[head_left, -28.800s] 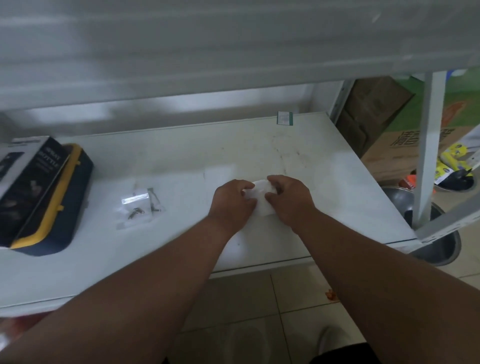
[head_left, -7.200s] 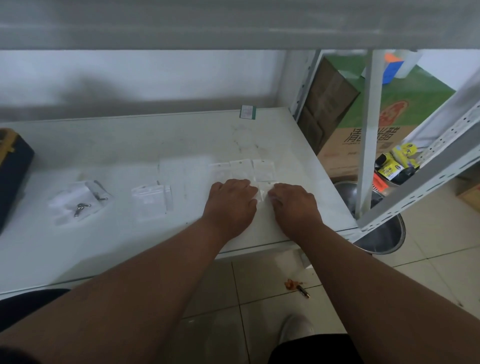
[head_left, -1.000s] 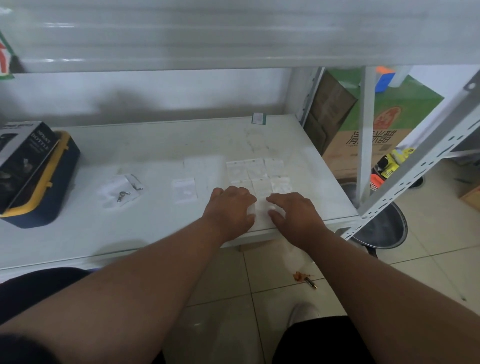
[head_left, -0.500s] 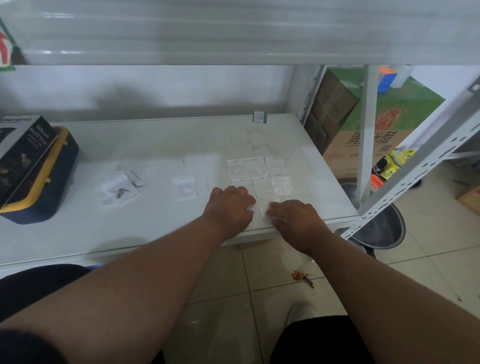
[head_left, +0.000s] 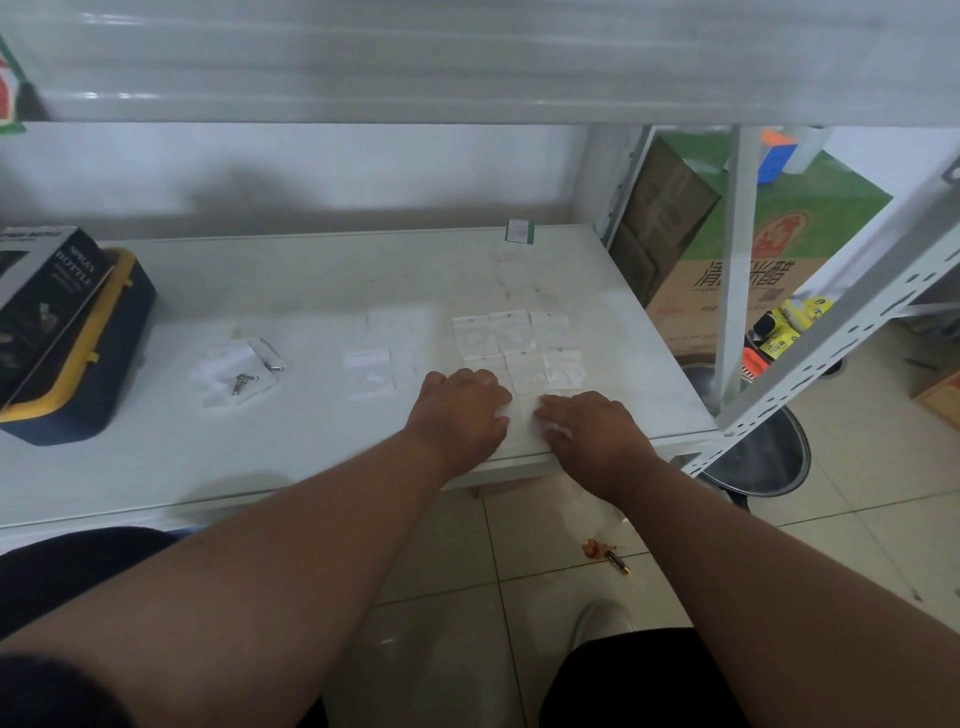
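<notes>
Several small clear zip bags (head_left: 514, 345) lie flat in a neat grid on the white shelf board (head_left: 311, 291). Just in front of the grid, near the board's front edge, another small clear bag (head_left: 522, 415) lies between my hands. My left hand (head_left: 460, 410) has curled fingers on the bag's left edge. My right hand (head_left: 587, 431) pinches its right edge, fingertips bent down onto the plastic. Most of this bag is hidden under my fingers.
A single clear bag (head_left: 368, 373) lies left of the grid. Farther left sits a loose pile of bags with small metal parts (head_left: 239, 371). A spray bottle box (head_left: 39, 301) rests on a blue and yellow case (head_left: 98, 364). A shelf post (head_left: 735, 260) and metal basin (head_left: 758, 457) stand right.
My right hand has drawn back slightly toward the board's front edge with the bag. The left hand stays in about the same place. The laid-out bags have not moved.
</notes>
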